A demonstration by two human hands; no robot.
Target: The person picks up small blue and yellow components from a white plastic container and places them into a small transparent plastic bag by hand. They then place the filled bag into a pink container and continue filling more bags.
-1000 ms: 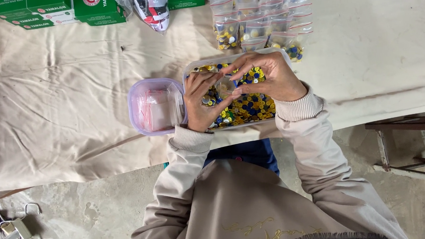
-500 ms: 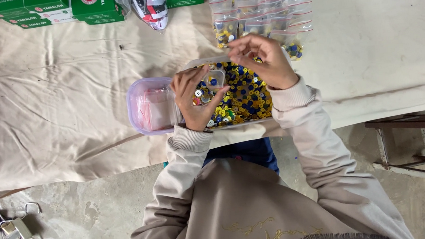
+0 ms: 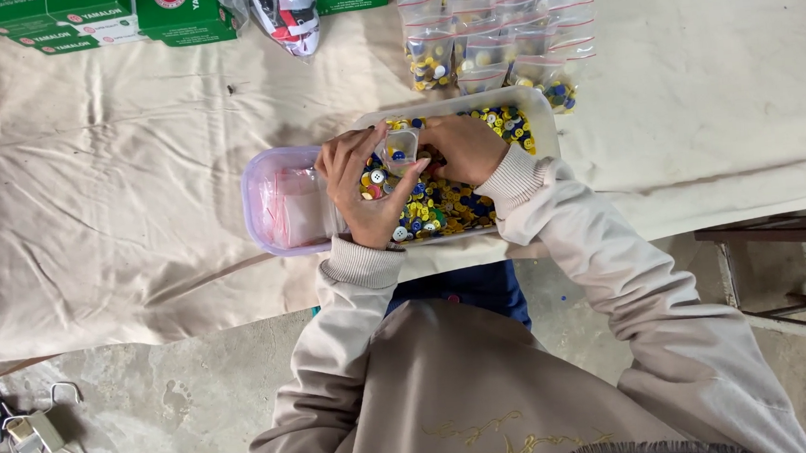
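Buttons (image 3: 449, 204), a mix of yellow, blue, white and red, fill a white tray (image 3: 538, 103) just above the middle of the frame, on a worktop covered with a cream cloth (image 3: 118, 209). Both hands work over the tray. The left hand (image 3: 362, 187) lies palm up with several buttons in its cupped palm, its grip loosely curled around them, and its fingertips touch a small clear bag (image 3: 400, 146). The right hand (image 3: 468, 148) meets it from the right, its grip pinched on the bag's other side, so the bag sits between the two hands, over the tray. Touching the tray's left side is a clear lilac-rimmed tub (image 3: 274, 212) holding empty clear bags. Filled bags of buttons (image 3: 494, 36) lie in rows at the upper centre, just beyond the tray. Green boxes (image 3: 105, 16) sit at the upper left.
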